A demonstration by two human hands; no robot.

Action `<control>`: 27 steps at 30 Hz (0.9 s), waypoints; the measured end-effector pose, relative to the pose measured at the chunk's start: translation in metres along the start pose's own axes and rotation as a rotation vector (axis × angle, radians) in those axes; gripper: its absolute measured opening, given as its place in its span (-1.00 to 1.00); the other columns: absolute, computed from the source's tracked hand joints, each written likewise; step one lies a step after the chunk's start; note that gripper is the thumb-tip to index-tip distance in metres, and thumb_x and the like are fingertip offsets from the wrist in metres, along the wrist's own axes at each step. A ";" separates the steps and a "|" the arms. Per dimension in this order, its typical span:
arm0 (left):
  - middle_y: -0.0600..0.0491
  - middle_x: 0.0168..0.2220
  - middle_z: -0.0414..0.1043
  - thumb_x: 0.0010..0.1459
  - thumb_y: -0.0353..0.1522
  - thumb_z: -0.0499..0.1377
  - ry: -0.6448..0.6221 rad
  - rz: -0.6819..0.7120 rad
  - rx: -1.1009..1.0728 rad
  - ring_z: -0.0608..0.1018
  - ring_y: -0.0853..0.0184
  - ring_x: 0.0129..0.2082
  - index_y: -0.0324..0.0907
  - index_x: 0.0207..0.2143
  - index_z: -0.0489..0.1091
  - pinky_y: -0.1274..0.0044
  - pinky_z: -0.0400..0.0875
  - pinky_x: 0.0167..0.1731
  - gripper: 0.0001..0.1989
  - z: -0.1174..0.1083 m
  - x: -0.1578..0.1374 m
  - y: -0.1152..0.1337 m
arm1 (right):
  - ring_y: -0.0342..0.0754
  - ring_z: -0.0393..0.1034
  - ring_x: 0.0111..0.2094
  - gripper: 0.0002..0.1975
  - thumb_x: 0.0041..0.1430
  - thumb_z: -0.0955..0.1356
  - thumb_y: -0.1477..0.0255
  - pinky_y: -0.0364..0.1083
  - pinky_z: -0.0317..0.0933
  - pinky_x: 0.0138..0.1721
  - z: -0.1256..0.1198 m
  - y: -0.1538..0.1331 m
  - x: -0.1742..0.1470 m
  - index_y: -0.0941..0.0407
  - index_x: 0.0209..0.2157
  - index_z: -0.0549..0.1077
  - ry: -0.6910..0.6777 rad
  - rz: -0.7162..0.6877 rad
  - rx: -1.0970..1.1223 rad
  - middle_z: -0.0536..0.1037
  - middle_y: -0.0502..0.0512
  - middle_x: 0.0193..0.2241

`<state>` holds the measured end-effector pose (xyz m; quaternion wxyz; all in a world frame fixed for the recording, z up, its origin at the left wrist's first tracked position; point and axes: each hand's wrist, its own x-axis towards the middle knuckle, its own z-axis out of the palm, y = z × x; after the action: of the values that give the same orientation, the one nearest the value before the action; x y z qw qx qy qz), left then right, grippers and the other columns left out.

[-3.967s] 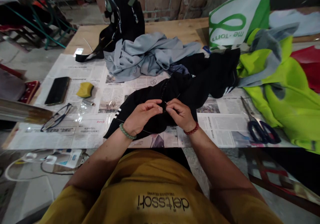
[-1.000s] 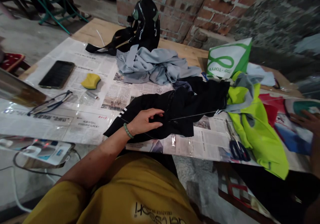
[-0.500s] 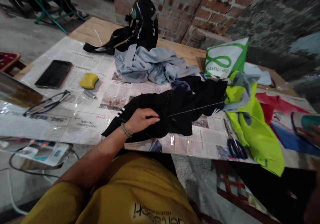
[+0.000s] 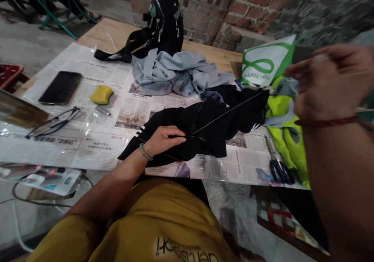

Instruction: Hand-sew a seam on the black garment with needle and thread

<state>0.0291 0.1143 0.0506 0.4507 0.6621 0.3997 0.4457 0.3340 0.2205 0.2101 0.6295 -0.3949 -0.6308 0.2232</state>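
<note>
A black garment (image 4: 210,125) with white stripes lies on the newspaper in front of me. My left hand (image 4: 166,139), wearing a green bead bracelet, pinches a fold of it. From the cloth near those fingers a taut pale thread (image 4: 228,111) slants up and to the right. My right hand (image 4: 330,79), with a red cord at the wrist, is raised at the right, its fingers pinched together. The thread runs towards these fingers; its far end is too fine to see, and no needle can be made out.
On the newspaper (image 4: 87,145) lie dark-handled scissors (image 4: 279,168), a yellow sponge (image 4: 101,94), a phone (image 4: 60,87) and glasses (image 4: 55,122). Behind are grey cloth (image 4: 181,73), a black bag (image 4: 168,20) and a green-white bag (image 4: 265,63). A neon-yellow garment (image 4: 284,137) lies at the right.
My right hand has come into view at the right, raised above the table. The thread now slants more steeply upward. My left hand keeps its pinch on the black garment.
</note>
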 end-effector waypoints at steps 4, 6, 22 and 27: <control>0.02 -0.43 0.47 0.00 -0.32 0.25 -0.010 -0.010 0.014 0.49 0.43 -0.46 -0.23 -0.40 0.52 0.61 0.38 -0.46 -0.85 -0.001 0.001 0.001 | -0.19 0.42 -0.42 -0.89 0.09 0.35 0.52 -0.12 0.25 -0.32 0.041 0.013 -0.050 0.08 -0.32 0.51 -0.302 -0.098 -0.356 0.53 -0.01 -0.46; 0.03 -0.43 0.47 0.01 -0.33 0.25 -0.011 -0.003 0.023 0.49 0.42 -0.45 -0.23 -0.41 0.52 0.61 0.38 -0.45 -0.86 -0.002 0.001 0.001 | -0.12 0.41 -0.30 -0.87 0.10 0.35 0.51 -0.09 0.27 -0.26 0.062 0.015 -0.077 0.04 -0.33 0.53 -0.629 -0.230 -0.402 0.53 0.03 -0.35; 0.06 -0.44 0.45 0.04 -0.38 0.22 -0.018 0.054 0.027 0.46 0.44 -0.44 -0.22 -0.42 0.50 0.59 0.34 -0.39 -0.91 -0.001 0.001 0.002 | -0.06 0.32 -0.32 -0.77 0.11 0.25 0.49 -0.07 0.20 -0.33 0.097 0.024 -0.123 -0.03 -0.32 0.52 -1.010 -0.211 -0.387 0.48 0.04 -0.33; 0.05 -0.45 0.45 0.05 -0.38 0.21 -0.021 0.057 0.029 0.46 0.44 -0.44 -0.23 -0.41 0.50 0.59 0.34 -0.39 -0.90 -0.001 0.001 0.001 | -0.08 0.35 -0.31 -0.76 0.16 0.23 0.48 -0.11 0.22 -0.34 0.096 0.022 -0.124 -0.01 -0.30 0.52 -1.046 -0.209 -0.342 0.48 0.04 -0.34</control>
<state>0.0287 0.1150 0.0521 0.4322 0.6845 0.3822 0.4456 0.2326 0.1575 0.1061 0.1787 -0.2635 -0.9220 0.2202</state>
